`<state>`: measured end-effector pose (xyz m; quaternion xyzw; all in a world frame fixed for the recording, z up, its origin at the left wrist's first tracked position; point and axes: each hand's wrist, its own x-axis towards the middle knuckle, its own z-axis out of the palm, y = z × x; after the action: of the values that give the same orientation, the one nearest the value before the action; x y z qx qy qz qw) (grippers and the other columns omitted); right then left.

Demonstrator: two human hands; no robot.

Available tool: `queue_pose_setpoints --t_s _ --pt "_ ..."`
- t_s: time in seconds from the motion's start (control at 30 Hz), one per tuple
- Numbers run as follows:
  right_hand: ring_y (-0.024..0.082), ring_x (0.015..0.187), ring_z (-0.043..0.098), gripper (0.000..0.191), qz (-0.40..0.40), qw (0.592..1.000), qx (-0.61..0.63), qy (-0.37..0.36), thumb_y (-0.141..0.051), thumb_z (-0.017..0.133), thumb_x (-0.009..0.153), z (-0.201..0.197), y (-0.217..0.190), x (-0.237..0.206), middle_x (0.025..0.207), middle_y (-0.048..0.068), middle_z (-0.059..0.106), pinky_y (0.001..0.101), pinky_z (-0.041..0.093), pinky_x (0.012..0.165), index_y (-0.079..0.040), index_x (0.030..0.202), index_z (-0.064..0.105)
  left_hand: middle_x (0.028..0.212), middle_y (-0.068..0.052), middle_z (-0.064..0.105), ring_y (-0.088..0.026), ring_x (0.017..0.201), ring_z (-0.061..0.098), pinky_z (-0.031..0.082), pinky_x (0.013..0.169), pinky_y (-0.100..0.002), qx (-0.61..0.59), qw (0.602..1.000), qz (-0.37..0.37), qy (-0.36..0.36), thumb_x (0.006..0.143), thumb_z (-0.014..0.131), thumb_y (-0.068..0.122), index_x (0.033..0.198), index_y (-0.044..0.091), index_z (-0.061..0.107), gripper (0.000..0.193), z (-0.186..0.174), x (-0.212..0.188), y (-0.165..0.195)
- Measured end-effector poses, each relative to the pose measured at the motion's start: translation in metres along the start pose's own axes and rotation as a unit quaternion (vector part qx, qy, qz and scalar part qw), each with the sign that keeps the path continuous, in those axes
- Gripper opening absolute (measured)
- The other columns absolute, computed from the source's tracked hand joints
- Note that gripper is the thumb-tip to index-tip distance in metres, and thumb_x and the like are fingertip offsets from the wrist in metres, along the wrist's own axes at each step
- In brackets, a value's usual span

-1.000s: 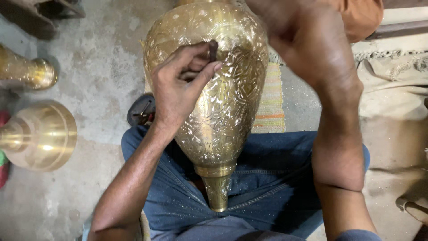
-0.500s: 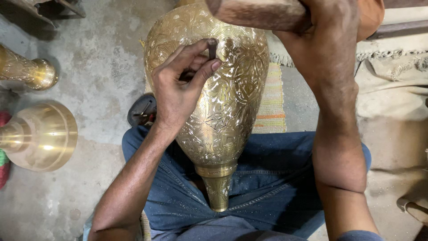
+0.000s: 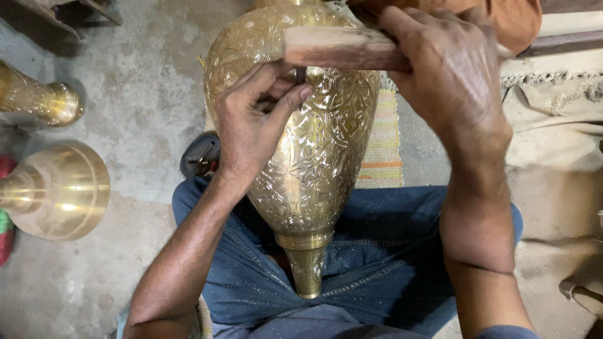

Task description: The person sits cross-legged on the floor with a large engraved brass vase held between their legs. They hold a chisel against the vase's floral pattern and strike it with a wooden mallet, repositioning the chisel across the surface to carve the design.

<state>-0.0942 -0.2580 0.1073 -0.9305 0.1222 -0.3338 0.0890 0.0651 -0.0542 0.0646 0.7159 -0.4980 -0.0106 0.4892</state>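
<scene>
A large engraved brass vase [image 3: 314, 163] lies across my lap on blue jeans, its narrow end pointing toward me. My left hand [image 3: 251, 125] rests on the vase's upper left side and pinches a small dark metal punch [image 3: 300, 75] upright against the brass. My right hand [image 3: 449, 69] grips a wooden mallet [image 3: 339, 47], whose block-shaped end sits right on top of the punch.
Two plain brass pieces stand on the concrete floor at left: a flared one [image 3: 59, 191] and a smaller one [image 3: 44, 100]. A striped woven mat [image 3: 380, 147] lies under the vase. A dark sandal [image 3: 200, 154] sits by my left knee. Cloth [image 3: 553, 100] lies at right.
My right hand has brought the wooden mallet down from the top edge of the view onto the punch. My left hand and the vase have stayed in place.
</scene>
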Motion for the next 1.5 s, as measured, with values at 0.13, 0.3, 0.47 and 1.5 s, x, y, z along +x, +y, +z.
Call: queue_pose_setpoints --t_s 0.13,0.3,0.47,1.5 --pt "0.029 0.069 0.064 0.035 0.105 0.986 0.131 0.011 -0.014 0.088 0.099 0.001 0.004 0.0 0.078 0.016 0.064 0.0467 0.051 0.062 0.002 0.111 0.059 0.111 -0.012 0.077 -0.017 0.096 0.08 0.072 0.079 -0.031 0.0 1.0 -0.005 -0.001 0.098 0.081 0.016 0.125 0.003 0.07 0.032 -0.001 -0.001 0.003" --pt "0.025 0.078 0.073 0.029 -0.062 0.996 0.003 0.056 -0.003 0.08 0.089 0.01 0.012 -0.007 0.092 0.012 0.073 0.0423 0.058 0.069 -0.003 0.114 0.065 0.108 -0.011 0.078 -0.018 0.095 0.08 0.072 0.078 -0.03 -0.004 1.0 -0.009 -0.004 0.097 0.081 0.015 0.123 0.003 0.071 0.031 0.0 -0.003 0.001" --pt "0.023 0.076 0.072 0.013 -0.032 0.999 0.03 -0.008 -0.003 0.078 0.099 0.019 0.016 -0.007 0.091 0.011 0.073 0.0374 0.059 0.07 -0.004 0.107 0.068 0.108 -0.011 0.078 -0.017 0.097 0.081 0.073 0.082 -0.03 0.009 0.999 0.033 -0.007 0.101 0.082 0.013 0.117 0.004 0.071 0.021 0.0 -0.004 -0.005" --pt "0.027 0.087 0.072 0.029 -0.044 0.999 -0.029 0.005 -0.005 0.082 0.09 0.005 0.009 -0.01 0.1 0.013 0.075 0.0468 0.057 0.077 -0.002 0.115 0.07 0.108 -0.012 0.078 -0.017 0.095 0.081 0.073 0.077 -0.03 -0.004 1.0 -0.002 0.007 0.098 0.081 0.013 0.122 0.003 0.071 0.028 0.002 -0.004 -0.001"
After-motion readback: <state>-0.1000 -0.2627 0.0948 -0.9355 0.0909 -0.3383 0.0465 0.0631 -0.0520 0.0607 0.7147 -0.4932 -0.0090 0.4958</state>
